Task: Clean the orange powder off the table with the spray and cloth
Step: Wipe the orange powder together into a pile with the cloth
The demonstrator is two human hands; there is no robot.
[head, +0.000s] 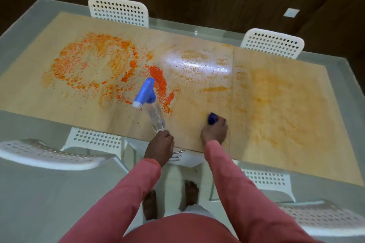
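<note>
The spray is gripped at its base by the left hand, tilted over the table. The cloth (blue, bunched) is pressed to the wood by the curled fingers of the right hand. Thick powder is left on the table's left half; faint smears right. White chairs are set around; dark wall behind.

The room is dim. A bright white shine sits on the table. Edges bend and look blurry.
</note>
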